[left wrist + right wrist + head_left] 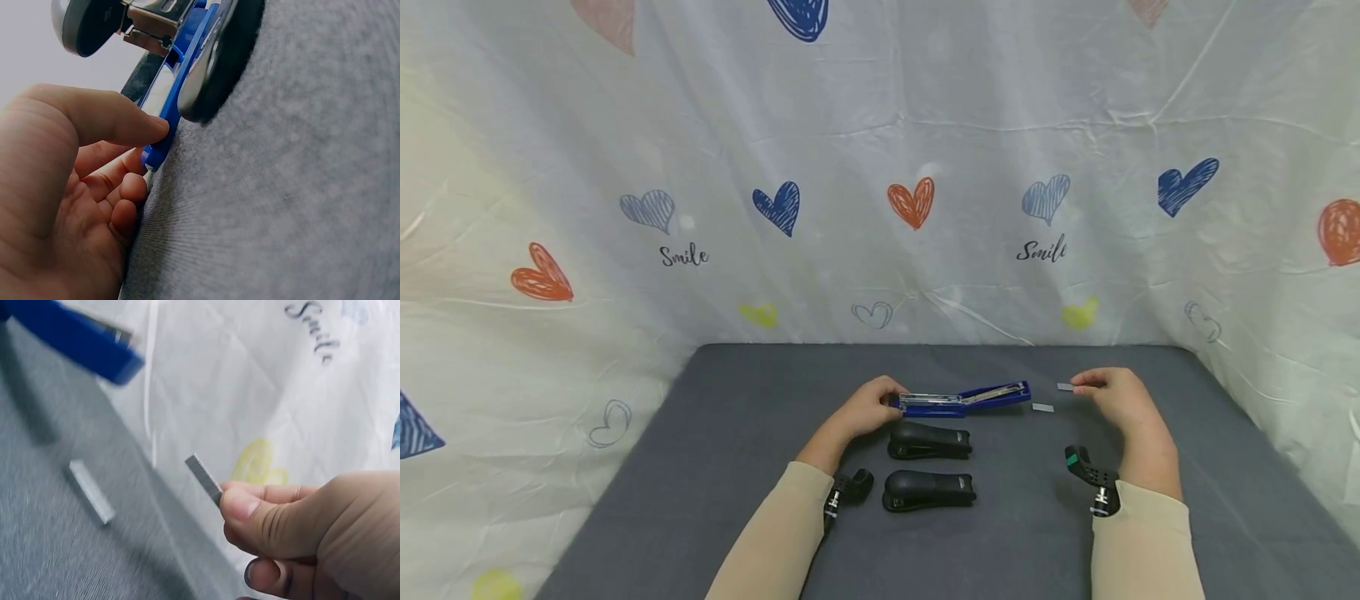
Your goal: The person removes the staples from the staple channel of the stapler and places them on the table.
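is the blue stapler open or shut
Open: the blue stapler is spread out, its two halves angled wide apart and its metal insides showing, with the left hand holding one end.

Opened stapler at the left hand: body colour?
Blue. The opened stapler shows best in the head view, where both its halves are visible.

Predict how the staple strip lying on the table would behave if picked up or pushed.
That staple strip looks small and thin, so it is probably light. Its straight edges suggest it would slide rather than roll. The similar strip pinched by the right hand sticks out without sagging, so both are likely fairly stiff.
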Available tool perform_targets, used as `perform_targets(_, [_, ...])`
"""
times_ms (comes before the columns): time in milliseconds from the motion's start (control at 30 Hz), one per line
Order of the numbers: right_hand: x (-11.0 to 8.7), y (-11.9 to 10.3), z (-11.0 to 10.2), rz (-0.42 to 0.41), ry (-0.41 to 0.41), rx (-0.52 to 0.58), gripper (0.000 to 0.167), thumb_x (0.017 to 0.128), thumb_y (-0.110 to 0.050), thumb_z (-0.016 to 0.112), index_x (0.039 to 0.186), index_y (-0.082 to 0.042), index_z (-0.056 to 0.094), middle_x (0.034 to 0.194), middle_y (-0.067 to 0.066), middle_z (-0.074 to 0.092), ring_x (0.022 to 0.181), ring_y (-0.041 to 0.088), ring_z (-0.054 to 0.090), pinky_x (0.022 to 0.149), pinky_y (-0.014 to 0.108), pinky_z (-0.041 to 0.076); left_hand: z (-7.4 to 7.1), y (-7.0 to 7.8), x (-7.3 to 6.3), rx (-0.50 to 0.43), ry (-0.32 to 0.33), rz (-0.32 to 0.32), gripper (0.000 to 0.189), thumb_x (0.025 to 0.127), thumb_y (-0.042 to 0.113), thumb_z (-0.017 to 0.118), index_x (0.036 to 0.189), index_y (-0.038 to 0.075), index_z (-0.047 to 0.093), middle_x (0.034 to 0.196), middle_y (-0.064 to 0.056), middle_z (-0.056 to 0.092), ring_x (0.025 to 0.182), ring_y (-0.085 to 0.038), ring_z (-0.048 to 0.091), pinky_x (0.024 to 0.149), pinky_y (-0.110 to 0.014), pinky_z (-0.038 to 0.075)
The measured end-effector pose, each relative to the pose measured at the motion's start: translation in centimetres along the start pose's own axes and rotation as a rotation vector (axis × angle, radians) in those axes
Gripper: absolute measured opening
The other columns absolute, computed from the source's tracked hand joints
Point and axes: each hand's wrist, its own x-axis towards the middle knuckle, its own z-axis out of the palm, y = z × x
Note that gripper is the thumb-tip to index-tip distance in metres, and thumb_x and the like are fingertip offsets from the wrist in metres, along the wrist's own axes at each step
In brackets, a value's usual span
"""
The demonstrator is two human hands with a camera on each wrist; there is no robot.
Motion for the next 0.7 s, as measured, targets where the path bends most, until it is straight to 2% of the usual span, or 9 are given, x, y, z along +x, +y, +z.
perform_targets(333, [0.5, 2.8, 0.7, 0.107, -0.076, -0.032, 0.027, 0.100, -0.012, 0.067, 0.119, 0.006, 0.071, 0.133, 0.036, 0.054, 0.117, 0.052, 0.053, 0.096, 0.064, 0.042, 0.1, 0.0, 0.3, 0.004, -0.010, 0.015, 0.031, 0.086, 0.003, 0.073, 0.117, 0.004, 0.075, 0.102, -0.002, 0.060, 0.078, -0.015, 0.048, 0.070, -0.031, 0.041])
perform_targets(533, [0.7, 2.5, 1.1, 0.114, -0.066, -0.041, 0.024, 0.097, -0.009, 0.070, 0.115, 0.007, 0.072, 0.131, 0.036, 0.056, 0.114, 0.051, 0.054, 0.095, 0.064, 0.042, 0.0, 0.1, 0.3, 0.008, -0.005, 0.009, 0.031, 0.086, 0.003, 0.072, 0.118, 0.004, 0.075, 0.101, -0.002, 0.061, 0.077, -0.015, 0.048, 0.069, -0.031, 0.040])
perform_targets(700, [0.7, 1.8, 0.8, 0.081, -0.071, -0.077, 0.032, 0.097, -0.010, 0.070, 0.121, 0.010, 0.067, 0.127, 0.035, 0.058, 0.112, 0.051, 0.057, 0.093, 0.063, 0.044, 0.0, -0.1, 0.2, 0.005, -0.004, 0.011, 0.031, 0.087, 0.003, 0.072, 0.118, 0.004, 0.075, 0.101, -0.001, 0.060, 0.077, -0.015, 0.048, 0.069, -0.031, 0.040])
